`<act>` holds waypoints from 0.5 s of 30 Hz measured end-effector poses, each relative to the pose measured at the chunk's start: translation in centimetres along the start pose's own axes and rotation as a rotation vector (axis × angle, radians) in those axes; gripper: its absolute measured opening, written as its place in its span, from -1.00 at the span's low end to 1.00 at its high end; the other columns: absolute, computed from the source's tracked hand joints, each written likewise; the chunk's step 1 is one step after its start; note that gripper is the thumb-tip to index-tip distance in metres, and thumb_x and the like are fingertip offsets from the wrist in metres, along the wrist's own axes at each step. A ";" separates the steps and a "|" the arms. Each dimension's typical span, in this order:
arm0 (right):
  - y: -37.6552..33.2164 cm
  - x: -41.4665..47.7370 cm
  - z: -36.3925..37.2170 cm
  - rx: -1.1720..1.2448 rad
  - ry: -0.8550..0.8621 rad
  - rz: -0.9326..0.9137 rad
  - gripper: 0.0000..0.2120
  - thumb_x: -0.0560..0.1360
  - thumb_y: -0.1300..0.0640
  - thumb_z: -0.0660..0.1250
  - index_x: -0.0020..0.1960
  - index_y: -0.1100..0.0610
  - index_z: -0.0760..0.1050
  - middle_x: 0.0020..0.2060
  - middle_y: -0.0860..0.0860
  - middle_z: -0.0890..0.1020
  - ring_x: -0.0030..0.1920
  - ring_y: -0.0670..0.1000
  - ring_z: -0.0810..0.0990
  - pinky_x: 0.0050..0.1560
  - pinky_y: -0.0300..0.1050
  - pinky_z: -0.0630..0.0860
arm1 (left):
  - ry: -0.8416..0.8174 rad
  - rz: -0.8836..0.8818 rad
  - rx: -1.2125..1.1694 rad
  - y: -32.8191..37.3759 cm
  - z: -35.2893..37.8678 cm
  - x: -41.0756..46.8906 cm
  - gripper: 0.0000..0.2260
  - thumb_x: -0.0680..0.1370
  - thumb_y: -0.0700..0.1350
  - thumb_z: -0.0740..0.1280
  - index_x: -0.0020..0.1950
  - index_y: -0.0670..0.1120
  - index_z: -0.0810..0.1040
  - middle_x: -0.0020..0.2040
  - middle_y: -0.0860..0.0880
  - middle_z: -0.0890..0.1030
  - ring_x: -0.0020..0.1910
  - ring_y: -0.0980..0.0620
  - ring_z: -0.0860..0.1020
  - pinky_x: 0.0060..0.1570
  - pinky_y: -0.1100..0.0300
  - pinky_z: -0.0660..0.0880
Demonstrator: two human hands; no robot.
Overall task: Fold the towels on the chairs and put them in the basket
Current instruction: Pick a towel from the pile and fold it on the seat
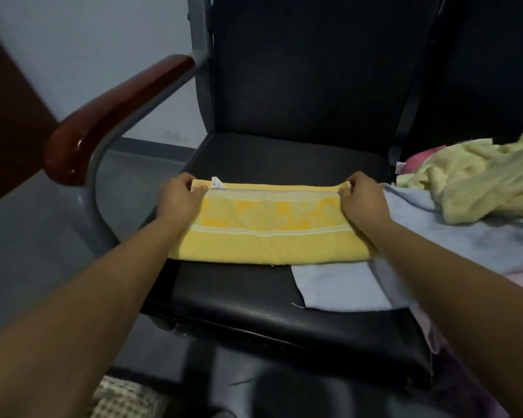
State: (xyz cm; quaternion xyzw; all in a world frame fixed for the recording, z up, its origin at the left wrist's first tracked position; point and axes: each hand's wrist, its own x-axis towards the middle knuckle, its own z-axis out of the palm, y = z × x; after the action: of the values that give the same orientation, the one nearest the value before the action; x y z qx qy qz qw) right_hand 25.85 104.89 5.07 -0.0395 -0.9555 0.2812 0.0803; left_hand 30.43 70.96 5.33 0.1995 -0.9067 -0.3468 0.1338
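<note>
Nearest, at the lower left below the seat, lies a piece of checked cloth (124,399), only partly in view. Both bare forearms reach forward over the front edge of the black chair (254,315). A light blue towel (341,285) lies flat on the front right part of the seat and runs off its right edge onto the neighbouring seat. Across the middle of the seat, from the left edge almost to the right one, lies the yellow towel (269,233), folded into a long band with a paler patterned stripe; its right end lies on the blue towel. The left hand (181,197) pinches the band's far left corner, fingers curled round the hem, and the right hand (363,197) pinches the far right corner in the same way. A small white label (216,183) sticks up from the far hem just beside the left hand. Farther right, a crumpled pale yellow towel (480,182) is heaped on the blue one, with a pink towel (420,158) showing at its far left side. Behind rise the dark backrest (299,70), the glossy reddish-brown armrest (115,116) at the left, and a pale wall (88,40).
</note>
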 end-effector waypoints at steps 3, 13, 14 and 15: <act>-2.1 -1.1 -1.6 -0.163 0.102 -0.028 -0.64 0.57 0.20 0.23 0.34 0.26 0.38 0.22 0.28 0.46 0.19 0.30 0.44 0.18 0.13 0.40 | -0.040 -0.063 0.007 0.5 -1.2 -0.3 -0.77 0.58 -0.04 0.35 0.21 -0.07 0.50 -0.01 0.01 0.54 -0.02 0.00 0.51 -0.04 0.10 0.42; -8.6 -12.5 1.9 -0.259 -0.359 -0.492 -0.42 0.65 -0.19 0.06 0.59 0.04 0.15 0.60 0.13 0.10 0.59 0.10 0.05 0.57 0.14 -0.05 | -0.380 -0.250 0.143 3.2 -4.9 -6.1 -0.68 0.55 0.04 0.43 0.05 -0.17 0.46 -0.01 -0.10 0.48 -0.02 -0.08 0.48 -0.07 0.08 0.41; -8.2 -13.1 2.7 -0.300 -0.394 -0.491 -0.40 0.65 -0.22 0.01 0.61 0.01 0.08 0.61 0.11 0.03 0.61 0.09 -0.03 0.57 0.14 -0.12 | -0.395 -0.268 0.113 3.3 -5.1 -6.6 -0.72 0.55 -0.01 0.43 0.07 -0.16 0.45 0.00 -0.10 0.47 -0.01 -0.08 0.47 -0.05 0.08 0.41; -7.8 -13.6 3.2 -0.330 -0.404 -0.491 -0.40 0.66 -0.24 -0.02 0.62 -0.01 0.04 0.62 0.10 -0.02 0.61 0.08 -0.08 0.58 0.12 -0.17 | -0.396 -0.280 0.081 3.3 -5.2 -7.1 -0.76 0.55 -0.05 0.42 0.06 -0.16 0.45 0.00 -0.10 0.48 -0.01 -0.08 0.47 -0.05 0.07 0.42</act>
State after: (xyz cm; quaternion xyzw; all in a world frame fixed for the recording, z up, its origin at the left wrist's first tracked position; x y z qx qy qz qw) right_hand 38.47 94.96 4.86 0.2352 -0.9656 0.0975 -0.0526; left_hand 37.81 73.39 10.61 0.2565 -0.8919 -0.3576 -0.1039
